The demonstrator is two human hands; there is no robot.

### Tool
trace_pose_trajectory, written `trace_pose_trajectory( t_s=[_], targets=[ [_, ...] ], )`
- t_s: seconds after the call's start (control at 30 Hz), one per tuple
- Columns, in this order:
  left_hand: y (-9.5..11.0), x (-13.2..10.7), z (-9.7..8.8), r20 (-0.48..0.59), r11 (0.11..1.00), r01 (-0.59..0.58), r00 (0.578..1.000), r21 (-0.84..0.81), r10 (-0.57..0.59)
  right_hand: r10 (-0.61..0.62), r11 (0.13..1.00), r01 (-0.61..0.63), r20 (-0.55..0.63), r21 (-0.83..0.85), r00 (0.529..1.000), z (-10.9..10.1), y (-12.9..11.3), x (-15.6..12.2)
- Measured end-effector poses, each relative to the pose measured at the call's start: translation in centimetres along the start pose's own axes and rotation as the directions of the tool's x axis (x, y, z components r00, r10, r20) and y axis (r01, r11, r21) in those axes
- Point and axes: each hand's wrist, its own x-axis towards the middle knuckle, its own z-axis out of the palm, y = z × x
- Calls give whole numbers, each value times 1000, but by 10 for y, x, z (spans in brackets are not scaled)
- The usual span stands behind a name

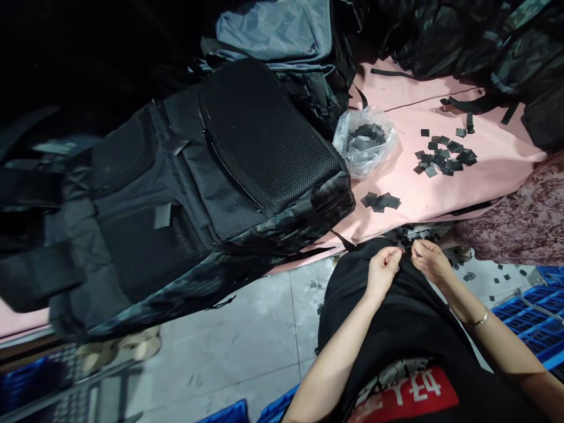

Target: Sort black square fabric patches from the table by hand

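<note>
My left hand (383, 269) is closed in a pinch above my lap, close to the table edge. Just to its right my right hand (429, 261) is also pinched, a small gap between the two. Whatever the fingertips hold is too small to make out. Beyond my hands, a few dark square pieces (381, 201) lie on the pink tabletop (418, 205). A large black backpack (247, 158) lies on its front to the left, its mesh back panel up, with one dark square piece (163, 215) on it.
A clear plastic bag (366, 141) of dark squares stands beside the backpack. A loose pile of squares (445, 155) lies to its right. More bags (277, 35) fill the back. Another person's patterned clothing (511, 223) is at the right, near a blue crate (533, 317).
</note>
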Motion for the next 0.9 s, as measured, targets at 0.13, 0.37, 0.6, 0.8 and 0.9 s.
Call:
trace_pose_trajectory(
  t_s=[0.13,0.37,0.6,0.8,0.9],
  targets=[
    [12,-9,1,131,999,-45,991,22,42,110,993,-112,54,25,992,-1,1,-11],
    [9,-25,1,112,938,-178,982,298,151,228,965,-225,4,-132,974,6,19,-21],
    [11,-40,-11,289,734,-481,877,480,385,385,903,-368,42,-222,922,7,10,-28],
    [13,-41,-7,-65,907,-267,951,325,303,181,982,-168,201,-82,963,8,-4,-36],
    [11,-40,-3,-103,994,-106,989,31,108,75,991,-51,205,-123,976,13,-4,-40]
  ],
)
